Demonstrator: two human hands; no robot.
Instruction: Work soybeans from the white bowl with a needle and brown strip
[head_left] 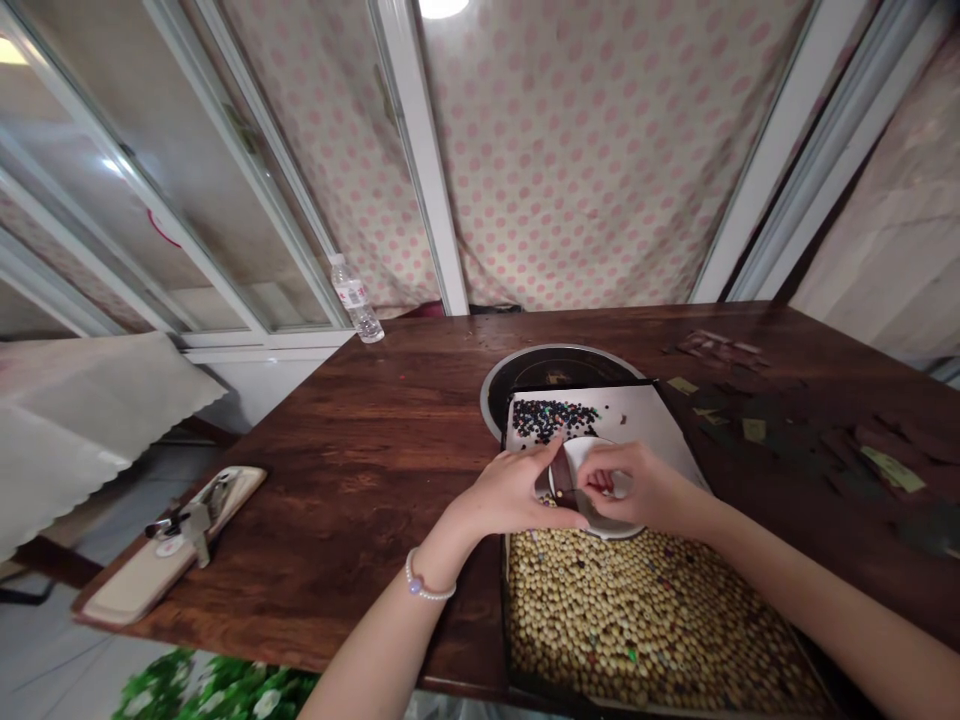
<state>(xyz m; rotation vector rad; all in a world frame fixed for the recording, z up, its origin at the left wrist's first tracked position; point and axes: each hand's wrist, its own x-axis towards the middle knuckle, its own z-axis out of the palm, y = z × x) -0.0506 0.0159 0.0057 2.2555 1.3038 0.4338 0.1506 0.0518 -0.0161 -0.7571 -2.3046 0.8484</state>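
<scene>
A black-edged tray (505, 600) holds many gold-coloured beads (637, 620) in its near part and a patch of small dark mixed beads (547, 418) at its far left. Over the tray is a white round dish (589, 452). My left hand (510, 490) grips a dark reddish-brown strip (562, 475) at the dish's left side, thumb and fingers on its two ends. My right hand (634, 485) is over the dish with its fingertips pinched close to the strip; what they hold, if anything, is too small to tell.
Behind the tray lies a round dark plate (495, 385). A plastic bottle (356, 300) stands at the table's far left. A wooden board (127, 590) with metal tools lies front left. Dark red packets (720, 350) and scattered pieces cover the right side.
</scene>
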